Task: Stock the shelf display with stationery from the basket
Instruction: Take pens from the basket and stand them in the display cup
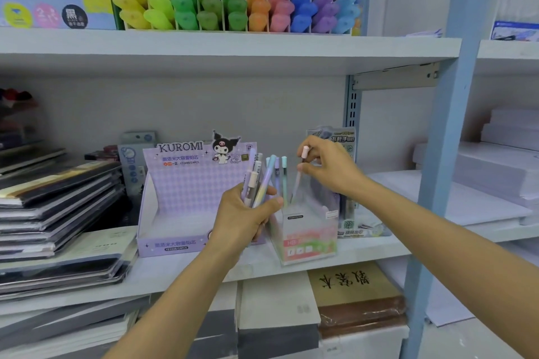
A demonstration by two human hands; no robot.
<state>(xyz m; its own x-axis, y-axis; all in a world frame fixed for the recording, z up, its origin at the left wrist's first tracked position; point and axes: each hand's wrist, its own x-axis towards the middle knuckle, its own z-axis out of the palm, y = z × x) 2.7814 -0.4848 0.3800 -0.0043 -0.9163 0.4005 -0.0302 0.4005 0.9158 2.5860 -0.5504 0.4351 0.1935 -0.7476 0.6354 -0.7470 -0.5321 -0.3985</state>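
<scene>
My left hand (244,216) grips a bundle of pastel pencils (256,181), their capped ends fanning upward. Just right of it stands a clear plastic pencil box (309,239) on the middle shelf, with a few pencils (283,181) upright inside. My right hand (328,167) is above that box, pinching a single pink-capped pencil (300,172) that points down into it. A purple Kuromi display carton (180,198) sits open behind my left hand. The basket is out of view.
Stacked notebooks (55,201) fill the shelf's left side. Packaged lead refills (347,183) stand behind the clear box. Rows of colourful highlighters (233,3) line the shelf above. A blue upright post (443,154) stands at right, with white paper stacks (501,166) beyond it.
</scene>
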